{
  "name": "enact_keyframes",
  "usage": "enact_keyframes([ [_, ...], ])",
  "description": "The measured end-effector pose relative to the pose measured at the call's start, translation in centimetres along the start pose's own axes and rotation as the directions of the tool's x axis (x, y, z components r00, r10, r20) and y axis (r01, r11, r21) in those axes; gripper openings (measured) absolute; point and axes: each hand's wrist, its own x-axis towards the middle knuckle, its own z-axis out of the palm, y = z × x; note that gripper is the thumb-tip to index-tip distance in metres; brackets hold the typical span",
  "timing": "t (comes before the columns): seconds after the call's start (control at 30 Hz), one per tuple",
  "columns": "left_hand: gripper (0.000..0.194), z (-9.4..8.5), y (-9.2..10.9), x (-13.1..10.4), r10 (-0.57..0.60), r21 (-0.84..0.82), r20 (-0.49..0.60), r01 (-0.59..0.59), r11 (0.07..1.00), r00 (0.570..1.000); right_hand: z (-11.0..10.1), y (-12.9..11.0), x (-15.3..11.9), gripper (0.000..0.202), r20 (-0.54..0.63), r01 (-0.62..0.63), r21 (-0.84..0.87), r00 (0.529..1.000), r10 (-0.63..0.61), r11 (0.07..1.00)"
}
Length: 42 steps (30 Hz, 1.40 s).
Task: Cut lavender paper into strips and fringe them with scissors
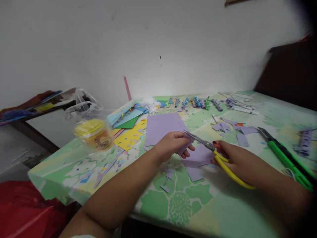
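On the tablecloth, the paper sheet lies left of the scissors.

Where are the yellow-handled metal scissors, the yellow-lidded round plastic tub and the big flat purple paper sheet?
Yellow-handled metal scissors (210,146), head view: metal by the pivot.
Yellow-lidded round plastic tub (97,138), head view: body, below the lid.
Big flat purple paper sheet (163,127), head view: around its middle.

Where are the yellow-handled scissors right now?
In the head view, just right of centre: the yellow-handled scissors are in the right hand, blades pointing toward the purple paper piece held in the left hand.
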Motion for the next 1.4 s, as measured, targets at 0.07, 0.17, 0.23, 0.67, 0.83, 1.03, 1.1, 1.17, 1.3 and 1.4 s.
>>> enact_keyframes([
  [0.07,0.008,0.0,0.0,0.0,0.003,0.027,-0.007,-0.003,1.0,1.0,0.0,0.1,0.1,0.032,-0.012,0.0,0.002,1.0,0.0,1.0],
  [0.17,0.012,0.2,0.0,0.1,0.051,0.073,-0.048,-0.048,0.996,0.998,0.0,0.1,0.2,0.031,-0.018,0.014,0.009,1.0,-0.014,1.0],
  [0.23,0.014,0.4,0.0,0.0,0.097,0.088,-0.079,-0.09,0.992,0.992,0.0,0.0,0.3,0.028,-0.019,0.017,0.02,1.0,-0.016,1.0],
  [0.67,0.013,0.4,-0.3,0.0,0.277,0.037,-0.212,-0.275,0.961,0.937,-0.2,-0.5,-0.4,0.047,-0.029,-0.045,0.064,0.998,0.047,0.997],
  [0.83,0.013,0.5,-0.5,-0.1,0.306,0.062,-0.17,-0.3,0.952,0.937,-0.1,-0.7,-0.3,0.046,0.033,-0.046,0.108,0.999,0.042,0.993],
  [1.03,0.01,0.9,-0.5,-0.5,0.309,0.122,-0.123,-0.295,0.948,0.943,-0.1,-1.0,-0.5,0.042,0.042,0.001,0.146,0.999,-0.007,0.989],
  [1.1,0.01,1.0,-0.6,-0.4,0.305,0.145,-0.106,-0.289,0.946,0.946,-0.2,-1.1,-0.6,0.041,0.041,0.008,0.157,0.999,-0.015,0.988],
  [1.17,0.01,0.9,-0.7,-0.4,0.306,0.17,-0.093,-0.288,0.942,0.947,-0.3,-1.3,-0.6,0.038,0.062,0.005,0.158,0.998,-0.015,0.987],
  [1.3,0.011,0.8,-0.8,-0.3,0.32,0.21,-0.089,-0.297,0.932,0.943,-0.6,-1.7,-0.7,0.03,0.131,0.002,0.175,0.991,-0.025,0.985],
  [1.4,0.01,0.7,-0.9,-0.5,0.324,0.227,-0.089,-0.298,0.927,0.942,-0.7,-1.9,-0.7,0.026,0.152,0.005,0.185,0.988,-0.034,0.983],
])
